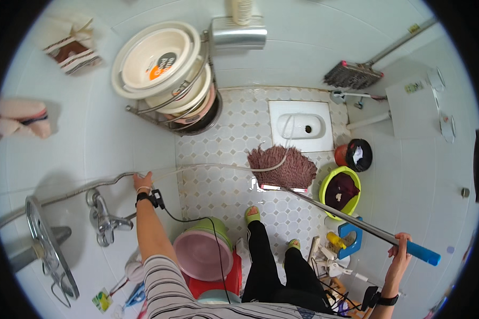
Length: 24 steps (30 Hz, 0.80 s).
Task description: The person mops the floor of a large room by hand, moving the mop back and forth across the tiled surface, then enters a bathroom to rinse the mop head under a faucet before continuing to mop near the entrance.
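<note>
Left hand [142, 182] closed on thin clear hose [207, 166] at left centre, right hand [402, 245] clamped on blue grip of long mop [287, 166], head on tiled floor [223, 186] mid-frame: probably light, stiff pole, soft floppy hose, best held near the ends.

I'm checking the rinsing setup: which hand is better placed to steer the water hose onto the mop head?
Left, probably. The left hand already grips the hose that runs toward the mop head; the right hand is busy holding the mop handle.
</note>
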Tool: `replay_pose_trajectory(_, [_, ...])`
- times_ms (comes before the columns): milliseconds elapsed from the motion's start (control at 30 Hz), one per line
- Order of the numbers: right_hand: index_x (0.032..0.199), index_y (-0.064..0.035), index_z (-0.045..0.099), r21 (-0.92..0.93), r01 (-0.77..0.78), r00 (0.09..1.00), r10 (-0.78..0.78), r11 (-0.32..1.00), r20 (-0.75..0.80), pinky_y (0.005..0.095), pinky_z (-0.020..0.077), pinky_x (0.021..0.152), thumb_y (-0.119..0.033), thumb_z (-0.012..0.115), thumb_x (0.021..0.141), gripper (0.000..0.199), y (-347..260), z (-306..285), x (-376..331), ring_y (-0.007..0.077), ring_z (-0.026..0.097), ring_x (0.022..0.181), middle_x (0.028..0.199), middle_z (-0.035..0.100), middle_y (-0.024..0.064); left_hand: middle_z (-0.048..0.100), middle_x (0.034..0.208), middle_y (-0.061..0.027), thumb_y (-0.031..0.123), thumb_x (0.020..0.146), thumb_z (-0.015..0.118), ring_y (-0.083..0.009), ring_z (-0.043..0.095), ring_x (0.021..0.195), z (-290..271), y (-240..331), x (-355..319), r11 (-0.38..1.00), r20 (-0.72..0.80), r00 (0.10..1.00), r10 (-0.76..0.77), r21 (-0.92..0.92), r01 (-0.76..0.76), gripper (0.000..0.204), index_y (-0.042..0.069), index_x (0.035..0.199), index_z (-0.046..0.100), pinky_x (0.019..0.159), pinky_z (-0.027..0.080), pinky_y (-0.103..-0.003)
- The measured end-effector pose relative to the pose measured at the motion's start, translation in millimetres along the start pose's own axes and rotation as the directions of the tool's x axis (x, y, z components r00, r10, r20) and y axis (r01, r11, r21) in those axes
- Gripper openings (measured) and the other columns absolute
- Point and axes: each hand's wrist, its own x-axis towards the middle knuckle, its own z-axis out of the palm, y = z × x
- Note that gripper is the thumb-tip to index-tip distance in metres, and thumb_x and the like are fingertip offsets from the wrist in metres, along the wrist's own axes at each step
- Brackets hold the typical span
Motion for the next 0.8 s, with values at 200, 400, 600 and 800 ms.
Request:
replay_pose_trajectory(200, [0.082,-0.0059,0.052,0.008,-0.041,0.998,0.041,0.999,-0.043,0.0176,0.0298,0.045,-0.021,0.048,0.088,0.017,-1.5,7.6,-11.1,0.0035,0.034,0.051,0.079,0.049,0.0,0.056,0.105,-0.0226,0.031,0.072,0.058,-0.0349,0.054,0.098,-0.9,41.1,-37.8,0.816,0.153,0.988,0.005,0.57,-0.093,0.057,-0.002,0.117,0.044,0.088,0.042,-0.04])
replay_pose_trajectory(400, [0.074,-0.0017,0.051,-0.123,0.135,0.989,-0.127,0.983,0.075,0.0256,0.034,0.077,-0.006,0.053,0.078,0.006,-6.5,8.4,-14.2,0.0151,0.046,0.085,0.088,0.052,0.006,0.047,0.12,-0.0208,0.037,0.075,0.052,-0.0297,0.042,0.116,26.9,62.8,-82.6,0.609,0.228,0.973,-0.035,0.777,-0.161,0.054,0.003,0.117,0.047,0.097,0.033,-0.04])
replay_pose_trajectory(600, [0.062,-0.0034,0.045,0.454,0.055,0.859,-0.274,0.889,0.433,0.0364,0.0367,0.087,0.001,0.056,0.07,0.014,-4.2,29.8,7.9,0.0205,0.054,0.078,0.071,0.055,0.0074,0.039,0.125,-0.0251,0.03,0.07,0.063,-0.0357,0.031,0.122,80.3,42.0,-187.0,0.75,0.319,0.776,0.543,0.23,-0.62,0.053,0.002,0.114,0.051,0.103,0.022,-0.042])
replay_pose_trajectory(800, [0.062,-0.0018,0.049,0.444,0.011,0.922,-0.181,0.896,0.343,0.0218,0.0339,0.054,-0.005,0.059,0.071,0.014,-8.5,-0.4,53.0,0.0087,0.043,0.057,0.059,0.048,0.0017,0.045,0.12,-0.0227,0.032,0.074,0.061,-0.0331,0.04,0.115,56.2,104.5,-328.7,0.772,0.656,0.538,0.53,-0.111,-0.626,0.047,0.003,0.11,0.053,0.097,0.032,-0.038])
